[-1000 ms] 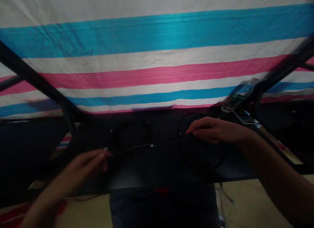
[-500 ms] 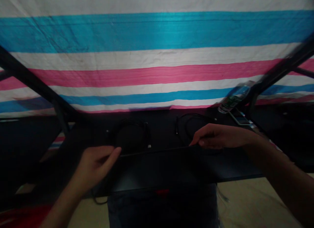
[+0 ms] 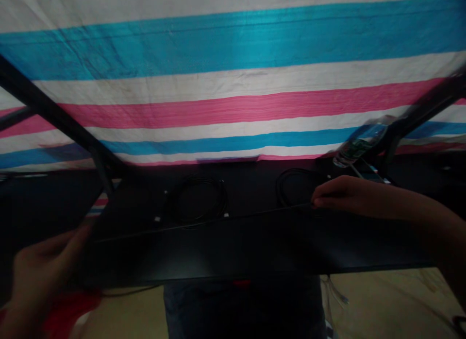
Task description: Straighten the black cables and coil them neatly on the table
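Observation:
A thin dark cable [image 3: 204, 223] is stretched across the black table, between my two hands. My left hand [image 3: 47, 261], blurred at the far left, is closed on one part of it. At the right, my right hand [image 3: 340, 195] pinches the other part between thumb and fingers. Behind the cable lies a coil of black cable [image 3: 196, 198] with small light connectors around it. A second black coil [image 3: 291, 186] lies just left of my right hand, partly behind it.
A clear plastic bottle [image 3: 360, 142] lies tilted at the back right, beside a phone-like flat object [image 3: 369, 170]. Dark metal bars [image 3: 61, 120] slant up at both sides. A striped sheet [image 3: 233, 106] hangs behind the black table [image 3: 233, 251]. Loose wires [image 3: 337, 293] hang below the front edge.
My left hand has moved far to the left and my right hand a little to the right. A longer stretch of cable now spans between them. The view has shifted slightly.

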`<state>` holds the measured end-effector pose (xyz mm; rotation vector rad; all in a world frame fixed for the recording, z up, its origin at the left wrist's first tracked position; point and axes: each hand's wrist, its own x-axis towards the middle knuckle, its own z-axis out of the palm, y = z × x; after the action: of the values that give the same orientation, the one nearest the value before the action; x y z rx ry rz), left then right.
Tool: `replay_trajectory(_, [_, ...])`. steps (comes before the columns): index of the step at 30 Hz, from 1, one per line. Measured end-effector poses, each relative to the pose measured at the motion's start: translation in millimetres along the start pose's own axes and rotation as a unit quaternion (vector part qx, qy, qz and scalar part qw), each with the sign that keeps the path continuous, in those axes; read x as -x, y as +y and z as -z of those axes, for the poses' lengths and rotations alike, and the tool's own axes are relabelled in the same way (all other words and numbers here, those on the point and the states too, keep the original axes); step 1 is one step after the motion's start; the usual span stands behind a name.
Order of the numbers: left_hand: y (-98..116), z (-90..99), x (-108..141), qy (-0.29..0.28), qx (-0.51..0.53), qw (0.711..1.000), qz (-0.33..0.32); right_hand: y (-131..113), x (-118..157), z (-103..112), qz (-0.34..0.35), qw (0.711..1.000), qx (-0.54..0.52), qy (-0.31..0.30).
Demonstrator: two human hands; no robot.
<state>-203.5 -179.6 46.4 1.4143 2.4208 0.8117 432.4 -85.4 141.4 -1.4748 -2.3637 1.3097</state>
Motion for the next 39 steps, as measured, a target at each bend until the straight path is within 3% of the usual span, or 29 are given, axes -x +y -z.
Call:
replay_trajectory(3, [25, -2.3, 7, -0.068, -0.027, 0.997, 0.026, -5, -9, -1, 0.007, 1.0, 0.028, 0.013])
replay_trajectory(6, [64, -14.8, 21, -0.163, -0.003, 0.987, 0.002, -19, -18, -7, 0.036, 0.999, 0.026, 0.005])
replay_trajectory(10, [134, -44.7, 54, -0.261, 0.07, 0.956, -0.119, -48, -36, -22, 0.066, 0.997, 0.037, -0.017])
replay_trajectory(13, [179, -63.6, 78, -0.238, 0.108, 0.944, -0.201, -60, -52, -30, 0.08, 0.995, 0.054, -0.013])
replay_trajectory(15, [194, -68.3, 84, -0.181, 0.125, 0.952, -0.214, -59, -60, -28, 0.087, 0.994, 0.058, -0.036])
replay_trajectory(18, [184, -62.7, 74, -0.11, 0.11, 0.965, -0.211, -47, -63, -18, 0.067, 0.99, 0.032, -0.118])
replay_trajectory(20, [164, -53.4, 59, -0.078, 0.074, 0.973, -0.204, -36, -59, -11, 0.031, 0.986, 0.008, -0.162])
replay_trajectory(23, [130, -38.6, 38, -0.045, 0.016, 0.984, -0.175, -19, -52, -8, -0.014, 0.984, -0.003, -0.177])
replay_trajectory(27, [109, -32.4, 35, -0.07, -0.05, 0.982, -0.17, -1, -53, -22, -0.046, 0.987, 0.042, -0.147])
replay_trajectory(32, [105, -48.2, 45, -0.08, -0.13, 0.96, -0.236, 8, -62, -39, -0.076, 0.99, 0.1, -0.064])
replay_trajectory(37, [82, -47.8, 39, -0.127, -0.121, 0.965, -0.194, -1, -43, -22, -0.082, 0.978, -0.027, -0.191])
replay_trajectory(39, [76, -43.1, 37, -0.127, -0.102, 0.972, -0.169, -1, -33, -12, -0.086, 0.972, -0.088, -0.2])
